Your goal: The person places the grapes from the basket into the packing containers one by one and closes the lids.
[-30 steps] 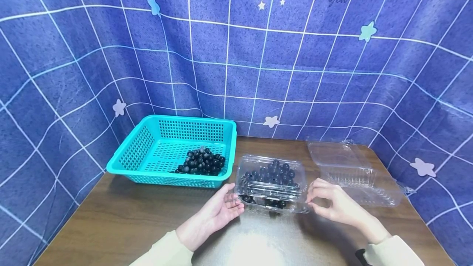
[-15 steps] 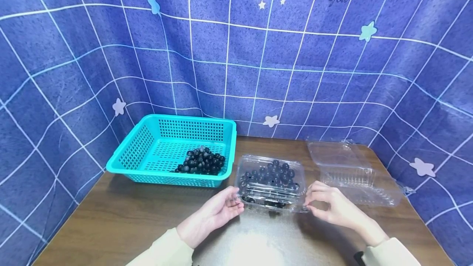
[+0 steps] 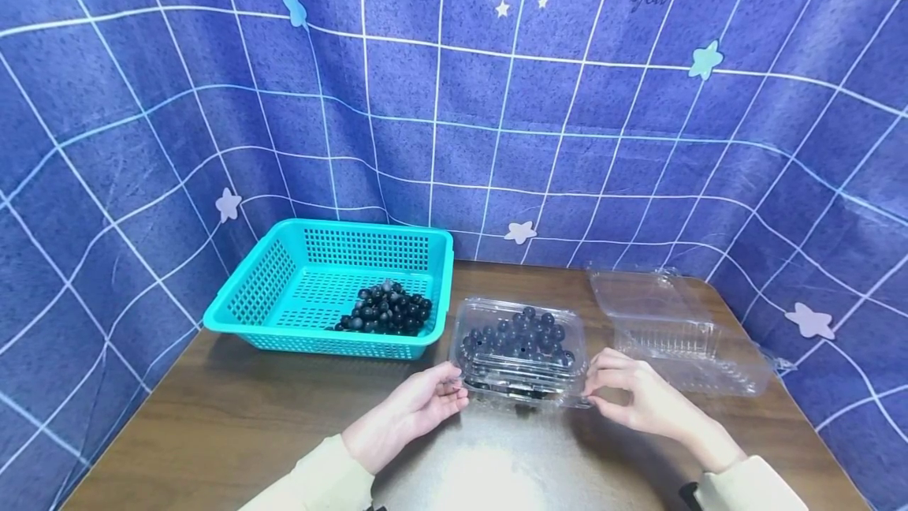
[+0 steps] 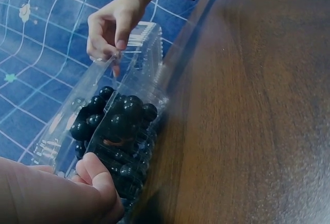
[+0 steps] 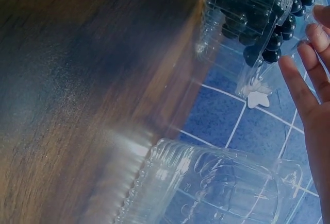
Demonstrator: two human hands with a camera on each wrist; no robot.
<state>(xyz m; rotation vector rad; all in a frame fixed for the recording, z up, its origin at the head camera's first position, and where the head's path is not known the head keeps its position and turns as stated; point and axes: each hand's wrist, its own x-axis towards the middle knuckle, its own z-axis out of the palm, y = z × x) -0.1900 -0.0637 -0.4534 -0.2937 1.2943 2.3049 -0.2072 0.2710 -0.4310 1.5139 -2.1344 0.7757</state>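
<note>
Dark grapes (image 3: 525, 331) are covered by the lid (image 3: 525, 361) of a clear plastic box (image 3: 563, 394), which is set on the counter (image 3: 284, 424), in from its back edge and between its left and right edges. The box's front left corner is pinched by the left hand (image 3: 418, 404), its front right corner by the right hand (image 3: 631, 393). More grapes (image 3: 388, 311) are held in a turquoise basket (image 3: 319, 342) toward the counter's back left corner. A second box (image 3: 670, 333) is placed near the back right corner.

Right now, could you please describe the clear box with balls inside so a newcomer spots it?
At the brown table, right of the turquoise basket, find the clear box between the left hand and right hand. Unlike the clear container farther right, it holds dark balls.
</note>
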